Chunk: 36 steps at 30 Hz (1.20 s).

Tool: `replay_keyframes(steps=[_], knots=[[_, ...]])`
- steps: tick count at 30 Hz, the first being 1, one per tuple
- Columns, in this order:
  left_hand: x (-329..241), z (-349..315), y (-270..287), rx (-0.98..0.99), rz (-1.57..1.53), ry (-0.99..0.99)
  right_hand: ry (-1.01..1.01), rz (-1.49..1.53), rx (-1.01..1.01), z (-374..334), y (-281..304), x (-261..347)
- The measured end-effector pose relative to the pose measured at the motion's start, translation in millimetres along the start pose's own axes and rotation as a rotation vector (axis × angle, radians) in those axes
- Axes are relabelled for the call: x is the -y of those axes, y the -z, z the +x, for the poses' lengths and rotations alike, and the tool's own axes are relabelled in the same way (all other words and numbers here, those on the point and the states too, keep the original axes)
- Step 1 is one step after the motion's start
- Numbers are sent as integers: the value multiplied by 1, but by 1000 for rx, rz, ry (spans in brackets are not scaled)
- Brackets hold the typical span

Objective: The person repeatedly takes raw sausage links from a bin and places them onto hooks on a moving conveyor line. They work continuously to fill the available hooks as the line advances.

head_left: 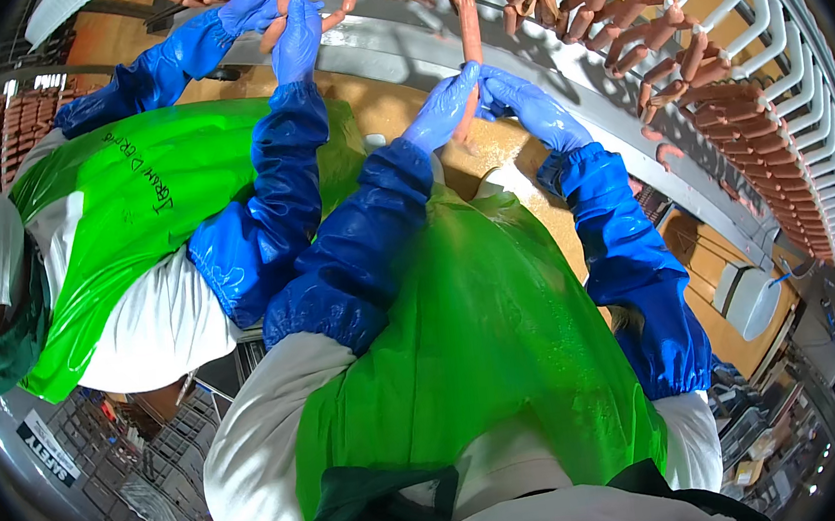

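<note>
A long reddish-brown sausage (469, 29) hangs from the linked sausages at the top of the view and passes down between my hands. My left hand (442, 110), in a blue glove, closes its fingertips around it from the left. From the right, my right hand (536, 113), gloved alike, meets it with bent fingers pressed together at the same spot. The sausage's lower end (465, 120) shows below my fingertips. How firmly the right fingers grip is partly hidden.
At left a co-worker's gloved hands (294, 46) handle sausages close to my left arm. A curved metal rail (582, 94) runs in front of me. To the right, sausage strings (763, 142) hang on a row of white hooks (775, 25). Loose sausage pieces (668, 151) lie beyond the rail.
</note>
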<state>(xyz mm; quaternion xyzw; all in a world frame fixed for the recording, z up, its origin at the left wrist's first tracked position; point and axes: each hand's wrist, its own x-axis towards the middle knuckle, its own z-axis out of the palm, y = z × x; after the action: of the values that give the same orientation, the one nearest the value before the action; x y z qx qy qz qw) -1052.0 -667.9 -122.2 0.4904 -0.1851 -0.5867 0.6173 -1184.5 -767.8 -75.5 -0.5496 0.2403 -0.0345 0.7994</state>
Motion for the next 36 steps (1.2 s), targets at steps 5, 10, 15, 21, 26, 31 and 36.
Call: replay_keyframes(steps=[5, 10, 15, 21, 26, 31, 36], knots=[[-16, -22, -1, 1, -44, -165, 45, 112, -110, 25, -33, 6], [-14, -16, -4, -61, -102, -130, -55, 180, -240, 32, -47, 22], [-15, -23, -1, 0, -163, 73, -58, 429, -228, 53, -31, 22], [19, -42, 28, 84, -107, 365, 122, 397, -206, 68, 27, 45], [11, 9, 11, 162, -92, 252, 143, -218, -262, 46, 48, 95], [-42, 45, -6, -272, 1141, -147, 451, -987, -132, 27, 39, 130], [-179, -11, -105, 233, 1851, -698, 697, -1328, -39, 13, 34, 196]])
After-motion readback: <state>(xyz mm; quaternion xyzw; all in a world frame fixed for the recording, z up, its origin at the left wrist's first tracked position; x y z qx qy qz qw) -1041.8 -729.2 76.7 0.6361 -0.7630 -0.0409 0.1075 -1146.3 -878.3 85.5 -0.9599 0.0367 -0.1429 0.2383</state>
